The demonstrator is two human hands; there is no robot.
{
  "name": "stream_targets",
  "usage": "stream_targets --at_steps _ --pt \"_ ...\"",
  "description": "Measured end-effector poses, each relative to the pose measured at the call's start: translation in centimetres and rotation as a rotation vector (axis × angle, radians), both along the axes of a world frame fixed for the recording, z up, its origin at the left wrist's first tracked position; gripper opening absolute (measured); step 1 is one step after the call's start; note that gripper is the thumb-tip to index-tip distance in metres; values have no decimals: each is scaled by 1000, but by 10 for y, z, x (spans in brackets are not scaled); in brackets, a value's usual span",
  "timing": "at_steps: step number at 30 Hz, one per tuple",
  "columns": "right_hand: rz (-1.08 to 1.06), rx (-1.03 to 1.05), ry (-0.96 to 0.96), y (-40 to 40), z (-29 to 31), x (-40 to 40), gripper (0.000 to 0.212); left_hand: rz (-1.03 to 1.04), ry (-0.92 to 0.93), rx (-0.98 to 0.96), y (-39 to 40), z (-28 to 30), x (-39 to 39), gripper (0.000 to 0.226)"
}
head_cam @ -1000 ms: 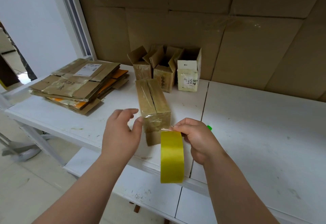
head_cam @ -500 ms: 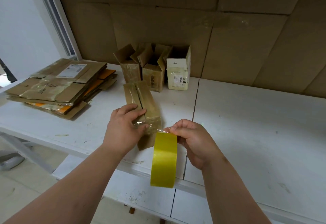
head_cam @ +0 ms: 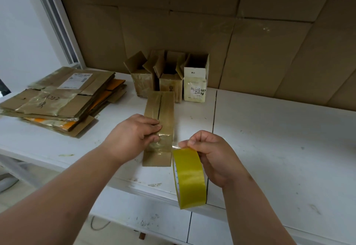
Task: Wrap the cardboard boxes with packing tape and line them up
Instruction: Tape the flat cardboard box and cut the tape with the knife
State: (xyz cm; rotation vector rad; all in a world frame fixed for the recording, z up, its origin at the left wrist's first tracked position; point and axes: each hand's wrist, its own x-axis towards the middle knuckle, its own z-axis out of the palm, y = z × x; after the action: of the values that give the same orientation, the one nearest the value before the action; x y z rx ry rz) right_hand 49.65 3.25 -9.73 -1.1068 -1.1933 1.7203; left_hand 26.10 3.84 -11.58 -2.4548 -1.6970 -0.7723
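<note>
A small brown cardboard box (head_cam: 163, 108) lies on the white table (head_cam: 279, 148), its long side pointing away from me. My left hand (head_cam: 134, 135) presses flat on its near top, fingers laid over a strip of clear tape. My right hand (head_cam: 210, 154) grips a yellow roll of packing tape (head_cam: 189, 177) just right of the box's near end. A short stretch of tape runs from the roll to the box.
Three open small boxes (head_cam: 169, 79) stand in a row against the cardboard back wall. A stack of flattened cartons (head_cam: 63, 98) lies at the left. The table's front edge (head_cam: 154, 189) runs below my hands.
My left hand has slid from the box's near end up onto its top, flattening the tape. The right hand with the roll stays at the box's near right corner.
</note>
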Motion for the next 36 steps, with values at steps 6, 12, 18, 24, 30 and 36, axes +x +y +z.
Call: stream_targets --at_steps 6,12,18,24,30,36 --pt "7 -61 103 -4 10 -8 18 -30 4 -151 -3 7 2 48" --pt "32 -9 95 -12 13 -16 16 66 -327 -105 -27 28 21 40" --pt "13 173 -46 -18 10 -25 16 33 -689 -451 -56 49 45 10" --pt "-26 333 -258 -31 11 -35 21 112 -685 -458 -59 42 40 8" --pt "-64 375 -364 -38 11 -39 19 162 -554 -373 -63 42 36 14" --pt "-66 349 -353 -44 10 -36 10 254 -455 -278 -68 42 38 12"
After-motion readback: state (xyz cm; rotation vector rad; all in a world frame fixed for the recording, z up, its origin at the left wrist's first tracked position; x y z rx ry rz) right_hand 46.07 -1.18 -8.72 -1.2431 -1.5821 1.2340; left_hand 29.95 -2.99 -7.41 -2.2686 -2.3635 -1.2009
